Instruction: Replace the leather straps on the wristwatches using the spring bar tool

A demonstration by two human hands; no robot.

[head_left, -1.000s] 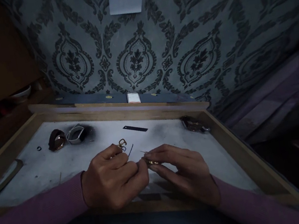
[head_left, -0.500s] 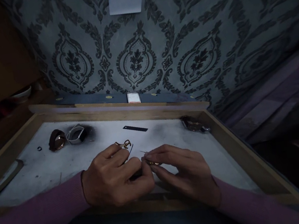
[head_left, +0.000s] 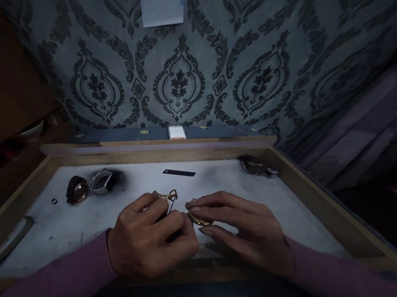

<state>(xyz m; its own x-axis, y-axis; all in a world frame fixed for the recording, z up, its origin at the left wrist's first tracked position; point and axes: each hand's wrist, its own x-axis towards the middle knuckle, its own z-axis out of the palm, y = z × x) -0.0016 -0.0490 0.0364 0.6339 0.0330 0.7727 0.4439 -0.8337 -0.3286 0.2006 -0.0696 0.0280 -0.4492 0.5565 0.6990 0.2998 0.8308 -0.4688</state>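
My left hand (head_left: 152, 236) is closed, and a gold-coloured looped metal piece (head_left: 171, 194), like a watch band end, sticks out beyond its fingers. Beside that piece a thin metal rod (head_left: 171, 205) also shows; what it belongs to is hidden. Between the thumb and fingers of my right hand (head_left: 246, 232) is a rounded gold-coloured piece (head_left: 200, 220) that looks like a watch case. The two hands almost meet above the tray's white surface. Whether the gold pieces are joined is hidden by the left fingers.
A wooden-rimmed tray (head_left: 145, 152) surrounds the work. Inside lie a brown-strapped watch (head_left: 76, 190), a pale-strapped watch (head_left: 101, 182), a small black ring (head_left: 54, 200), a curved strip (head_left: 11, 243), a black blade-like strip (head_left: 179, 173) and dark watches (head_left: 257, 164) at right.
My right fingers have shifted slightly left and the rounded gold piece is tilted, showing more. A thin pin tip seen by the right fingertips no longer shows. The view has moved slightly.
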